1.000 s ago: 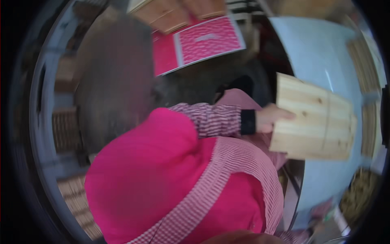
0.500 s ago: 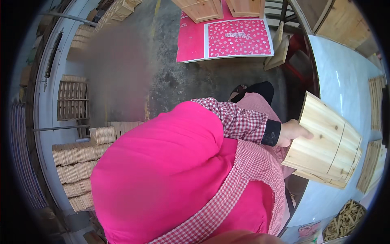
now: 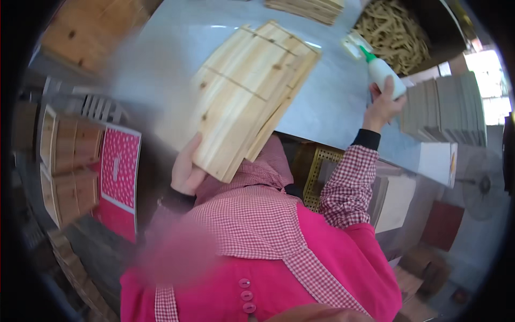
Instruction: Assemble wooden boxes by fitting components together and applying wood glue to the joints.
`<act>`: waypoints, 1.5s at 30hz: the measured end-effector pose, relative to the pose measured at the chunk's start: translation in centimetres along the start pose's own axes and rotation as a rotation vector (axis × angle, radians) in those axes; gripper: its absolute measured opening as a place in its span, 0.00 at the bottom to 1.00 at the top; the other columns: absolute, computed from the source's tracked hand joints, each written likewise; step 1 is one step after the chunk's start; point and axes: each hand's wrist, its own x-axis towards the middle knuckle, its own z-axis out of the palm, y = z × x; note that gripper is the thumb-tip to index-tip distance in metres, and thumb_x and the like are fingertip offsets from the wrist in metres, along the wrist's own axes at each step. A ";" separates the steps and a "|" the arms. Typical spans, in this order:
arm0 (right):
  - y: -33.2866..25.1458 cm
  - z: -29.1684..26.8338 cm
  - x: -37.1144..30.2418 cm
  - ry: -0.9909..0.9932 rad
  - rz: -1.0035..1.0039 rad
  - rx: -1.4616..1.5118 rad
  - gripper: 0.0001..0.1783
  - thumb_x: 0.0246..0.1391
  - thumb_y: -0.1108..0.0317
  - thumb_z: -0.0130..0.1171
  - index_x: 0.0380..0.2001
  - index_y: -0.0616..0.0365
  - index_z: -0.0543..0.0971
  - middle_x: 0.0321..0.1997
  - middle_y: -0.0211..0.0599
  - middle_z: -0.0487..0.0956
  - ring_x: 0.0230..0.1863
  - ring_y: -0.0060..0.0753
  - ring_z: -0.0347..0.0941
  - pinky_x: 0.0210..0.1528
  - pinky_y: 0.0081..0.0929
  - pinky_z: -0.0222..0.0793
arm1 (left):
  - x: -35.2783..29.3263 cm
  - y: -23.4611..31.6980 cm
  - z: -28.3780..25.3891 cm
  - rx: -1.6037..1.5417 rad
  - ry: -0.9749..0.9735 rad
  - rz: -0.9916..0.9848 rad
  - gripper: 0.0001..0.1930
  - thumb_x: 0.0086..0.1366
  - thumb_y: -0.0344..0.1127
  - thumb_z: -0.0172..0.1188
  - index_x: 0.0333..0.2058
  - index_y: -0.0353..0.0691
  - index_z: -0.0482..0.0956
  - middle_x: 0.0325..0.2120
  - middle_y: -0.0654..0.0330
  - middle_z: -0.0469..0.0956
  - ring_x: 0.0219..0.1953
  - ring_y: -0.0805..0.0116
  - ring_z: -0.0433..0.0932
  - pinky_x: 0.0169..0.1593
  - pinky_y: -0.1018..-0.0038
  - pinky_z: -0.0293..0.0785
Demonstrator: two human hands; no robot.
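Note:
My left hand [image 3: 186, 167] grips the near left edge of a pale pine panel [image 3: 236, 91], a tapered board with grooves across it. More wood shows beneath its right edge, parted from it by a narrow gap. The panel lies tilted over the front of the white-blue worktop [image 3: 335, 102]. Off to the right, my right hand [image 3: 382, 107] is closed around a white squeeze bottle [image 3: 385, 75] with a green nozzle, apart from the panel. The nozzle points up and left, near a small pale piece on the worktop.
A dark box [image 3: 448, 27] of curled wooden strips [image 3: 394, 37] stands at the far right. Stacked grey-beige boards [image 3: 445, 107] are beside my right hand. More thin boards [image 3: 306, 8] lie at the far edge. Wooden boxes [image 3: 75, 139] stand by a pink patterned sheet [image 3: 119, 166] at left.
The view has swung toward the worktop. My right hand, unseen before, now shows with the bottle in it. My left hand still holds the panel.

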 end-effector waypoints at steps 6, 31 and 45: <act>-1.2 0.0 -0.4 0.056 0.055 0.069 0.23 0.53 0.62 0.64 0.43 0.63 0.64 0.38 0.47 0.75 0.25 0.36 0.77 0.25 0.26 0.79 | -0.8 0.6 -0.4 -0.001 0.020 0.003 0.28 0.67 0.39 0.55 0.61 0.34 0.58 0.58 0.51 0.65 0.59 0.55 0.66 0.62 0.59 0.63; 1.2 -12.4 7.2 0.559 0.069 -0.307 0.37 0.45 0.63 0.69 0.49 0.73 0.59 0.45 0.53 0.72 0.37 0.42 0.78 0.25 0.30 0.79 | -1.2 3.4 -8.4 0.168 0.452 0.210 0.29 0.62 0.51 0.60 0.52 0.33 0.68 0.44 0.58 0.73 0.47 0.67 0.72 0.50 0.73 0.69; -3.5 -2.5 -4.2 0.294 -0.065 0.358 0.27 0.60 0.51 0.48 0.51 0.62 0.62 0.49 0.51 0.70 0.43 0.45 0.74 0.37 0.38 0.77 | 1.0 -1.9 15.9 0.997 -0.495 0.425 0.23 0.64 0.30 0.53 0.57 0.31 0.63 0.54 0.53 0.68 0.57 0.60 0.69 0.57 0.70 0.67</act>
